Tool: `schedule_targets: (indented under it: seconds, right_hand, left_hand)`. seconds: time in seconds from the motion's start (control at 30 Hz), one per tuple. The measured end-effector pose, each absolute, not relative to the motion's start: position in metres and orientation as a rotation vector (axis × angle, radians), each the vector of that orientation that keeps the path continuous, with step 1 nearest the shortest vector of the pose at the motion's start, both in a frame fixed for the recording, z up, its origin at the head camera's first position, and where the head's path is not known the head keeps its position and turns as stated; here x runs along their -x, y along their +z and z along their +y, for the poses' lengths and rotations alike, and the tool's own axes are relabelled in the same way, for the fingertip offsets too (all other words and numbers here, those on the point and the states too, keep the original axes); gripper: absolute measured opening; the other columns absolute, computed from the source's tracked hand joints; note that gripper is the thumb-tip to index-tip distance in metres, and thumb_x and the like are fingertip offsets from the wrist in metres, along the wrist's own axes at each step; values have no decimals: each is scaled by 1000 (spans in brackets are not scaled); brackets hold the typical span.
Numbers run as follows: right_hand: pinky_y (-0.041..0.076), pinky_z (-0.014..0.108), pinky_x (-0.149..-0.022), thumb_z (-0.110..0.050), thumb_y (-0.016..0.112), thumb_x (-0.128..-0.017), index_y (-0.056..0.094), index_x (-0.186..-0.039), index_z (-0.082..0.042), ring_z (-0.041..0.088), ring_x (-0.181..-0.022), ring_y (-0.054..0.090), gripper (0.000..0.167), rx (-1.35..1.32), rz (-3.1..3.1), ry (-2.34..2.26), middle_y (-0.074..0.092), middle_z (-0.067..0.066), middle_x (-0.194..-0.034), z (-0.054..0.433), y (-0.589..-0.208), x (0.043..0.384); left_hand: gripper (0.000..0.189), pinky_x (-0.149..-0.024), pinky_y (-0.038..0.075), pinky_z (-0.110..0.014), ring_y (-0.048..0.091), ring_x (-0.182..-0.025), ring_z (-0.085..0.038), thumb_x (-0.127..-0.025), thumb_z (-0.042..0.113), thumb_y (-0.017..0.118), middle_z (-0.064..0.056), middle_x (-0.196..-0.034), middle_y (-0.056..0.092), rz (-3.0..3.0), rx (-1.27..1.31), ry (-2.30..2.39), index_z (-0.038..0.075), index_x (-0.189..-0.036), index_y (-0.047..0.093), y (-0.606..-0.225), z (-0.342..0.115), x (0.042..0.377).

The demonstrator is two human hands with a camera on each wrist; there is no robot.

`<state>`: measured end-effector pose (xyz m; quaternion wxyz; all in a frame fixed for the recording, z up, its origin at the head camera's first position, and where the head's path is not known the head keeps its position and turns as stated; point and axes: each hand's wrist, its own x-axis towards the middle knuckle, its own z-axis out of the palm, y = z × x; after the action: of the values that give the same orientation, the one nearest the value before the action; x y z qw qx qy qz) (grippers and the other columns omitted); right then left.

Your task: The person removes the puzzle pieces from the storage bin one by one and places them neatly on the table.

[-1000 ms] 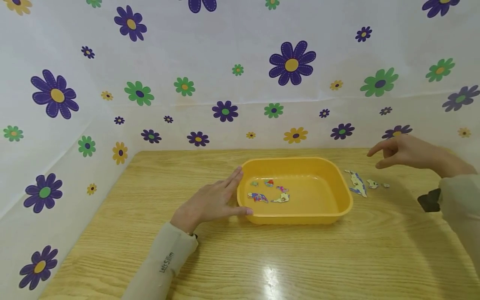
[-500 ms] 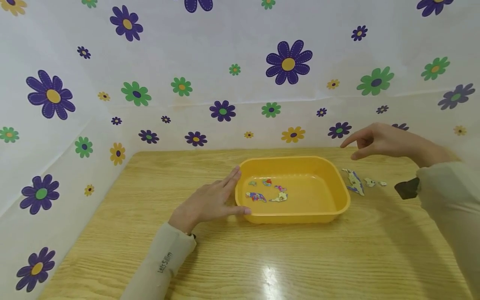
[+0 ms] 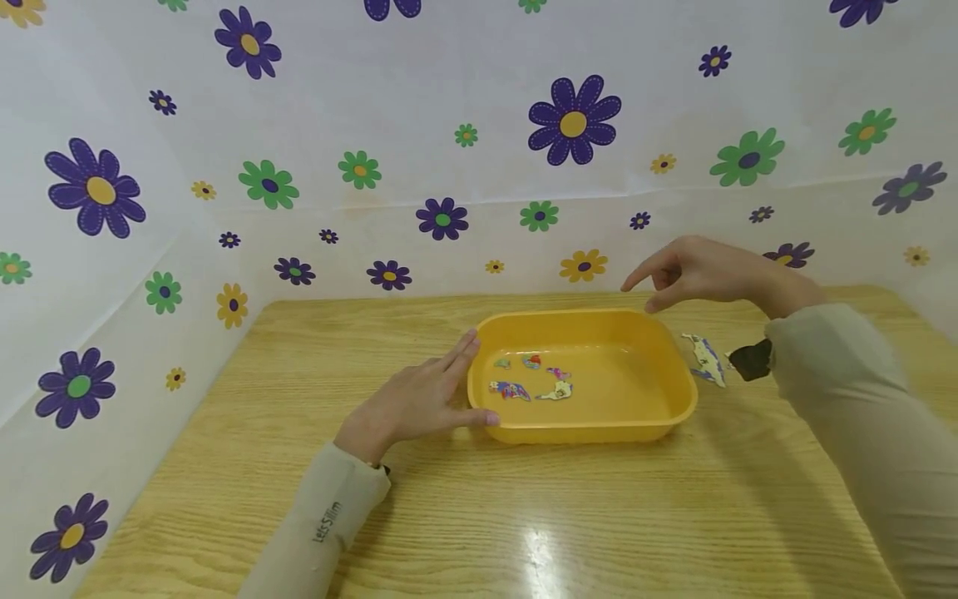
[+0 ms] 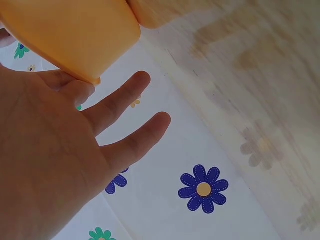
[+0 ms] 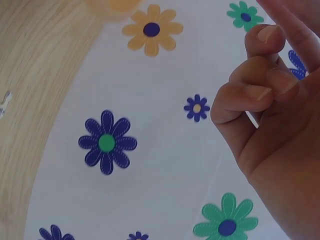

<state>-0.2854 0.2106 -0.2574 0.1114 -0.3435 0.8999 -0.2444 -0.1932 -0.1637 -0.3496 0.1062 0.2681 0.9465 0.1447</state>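
Note:
A shallow yellow plastic tray (image 3: 584, 434) stands on the wooden table. My left hand (image 3: 415, 403) rests at its left end, thumb on the near corner and straight fingers along the far side of the rim. In the left wrist view, two fingers (image 4: 142, 135) stretch out past the tray's edge. My right hand (image 3: 707, 270) hovers above the tray's far right corner, index finger and thumb apart, nothing visible between them. Its other fingers (image 5: 242, 102) are loosely curled in the right wrist view. Several small irregular printed cutouts (image 3: 512, 390) lie flat in the tray's left half.
A larger white-and-blue cutout (image 3: 704, 360) lies on the table (image 3: 599, 516) just right of the tray. A dark piece (image 3: 751, 360) at the right cuff hides the spot beside it. Flower-printed white sheeting (image 3: 464, 175) stands behind and left of the table.
My right hand has moved left from beyond the loose cutouts to over the tray's far right corner. The smaller cutouts there are now covered by the right wrist. My left hand stays put.

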Motion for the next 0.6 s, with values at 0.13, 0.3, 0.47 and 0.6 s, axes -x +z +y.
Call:
schedule_targets:
  seconds: [0.13, 0.3, 0.47, 0.6]
  right_hand:
    - [41, 24, -58, -8, 78, -87, 74, -119, 1, 15, -66, 47, 33, 1039, 2606, -724, 51, 0, -69, 197, -260, 288]
    - [41, 24, -58, -4, 78, -85, 74, -117, 2, 16, -66, 47, 33, 1059, 2553, -747, 51, 0, -69, 180, -266, 290]
    - [39, 23, -57, 0, 77, -84, 74, -116, 5, 15, -63, 45, 32, 1109, 2498, -763, 49, -1, -67, 169, -273, 292]
    - [39, 24, -57, 2, 76, -83, 73, -114, 7, 15, -63, 44, 32, 1128, 2451, -783, 50, -1, -67, 160, -279, 292]
  left_hand:
    - [106, -119, 28, -51, 25, -150, -35, -93, 67, 58, -4, -169, -2, 2791, -787, 431, 6, -163, 8, -350, -165, 193]
    - [106, -119, 27, -51, 24, -150, -35, -93, 67, 58, -5, -169, -1, 2795, -788, 424, 6, -163, 8, -348, -166, 192]
    - [106, -119, 28, -51, 25, -150, -35, -93, 67, 59, -5, -169, -1, 2793, -797, 422, 6, -163, 7, -348, -166, 192]
    - [106, -118, 29, -52, 26, -149, -37, -93, 67, 58, -4, -169, -3, 2791, -801, 411, 7, -163, 6, -350, -166, 191]
